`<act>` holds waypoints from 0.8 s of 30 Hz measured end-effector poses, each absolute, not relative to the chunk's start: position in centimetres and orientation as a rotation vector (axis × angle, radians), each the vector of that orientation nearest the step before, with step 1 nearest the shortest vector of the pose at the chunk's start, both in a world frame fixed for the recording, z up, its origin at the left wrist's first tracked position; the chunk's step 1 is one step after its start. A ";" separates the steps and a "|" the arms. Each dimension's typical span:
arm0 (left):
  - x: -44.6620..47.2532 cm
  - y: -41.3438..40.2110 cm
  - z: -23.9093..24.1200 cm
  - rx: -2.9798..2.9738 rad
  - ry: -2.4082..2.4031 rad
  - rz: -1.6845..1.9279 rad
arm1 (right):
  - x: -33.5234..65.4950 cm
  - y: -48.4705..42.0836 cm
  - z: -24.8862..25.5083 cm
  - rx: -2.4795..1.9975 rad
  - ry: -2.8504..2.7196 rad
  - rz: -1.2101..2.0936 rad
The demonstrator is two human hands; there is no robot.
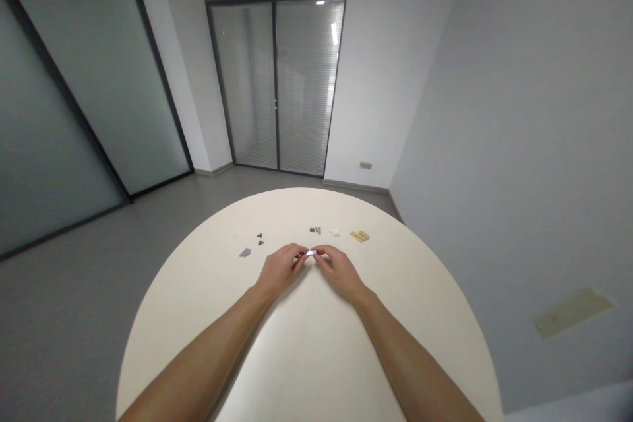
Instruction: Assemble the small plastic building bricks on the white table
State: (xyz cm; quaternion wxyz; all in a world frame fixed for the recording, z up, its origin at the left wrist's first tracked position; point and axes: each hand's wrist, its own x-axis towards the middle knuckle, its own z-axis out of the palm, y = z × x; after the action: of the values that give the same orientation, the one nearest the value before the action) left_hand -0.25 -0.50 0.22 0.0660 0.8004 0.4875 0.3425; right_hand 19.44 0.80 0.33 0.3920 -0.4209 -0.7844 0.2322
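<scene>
Both my hands meet near the middle of a round cream table (395,316). My left hand (281,268) and my right hand (337,269) pinch a small white piece (311,252) between their fingertips, just above the tabletop. Fingers of both hands are curled closed around it. The piece is too small to make out in detail.
Small loose pieces lie beyond the hands: a grey one (244,252), dark ones (260,236), a dark grey pair (315,230), a white one (335,232), tan ones (360,236). Glass doors (277,86) stand at the far wall.
</scene>
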 end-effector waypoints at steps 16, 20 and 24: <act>-0.4 -0.3 -0.2 2.463 1.385 1.060 | 19.5 0.9 0.2 -1.100 -2.044 0.577; -0.5 -0.4 -0.1 2.446 1.382 1.049 | 19.4 0.8 0.3 -1.077 -2.024 0.597; -0.3 -0.5 0.1 2.428 1.397 1.049 | 19.4 0.8 0.5 -1.088 -2.022 0.597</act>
State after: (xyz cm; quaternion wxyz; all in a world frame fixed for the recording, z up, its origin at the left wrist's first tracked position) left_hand -0.33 -0.48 0.07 0.0753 0.8094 0.4658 0.3496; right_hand 19.39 0.77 0.46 0.3753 -0.4249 -0.7901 0.2332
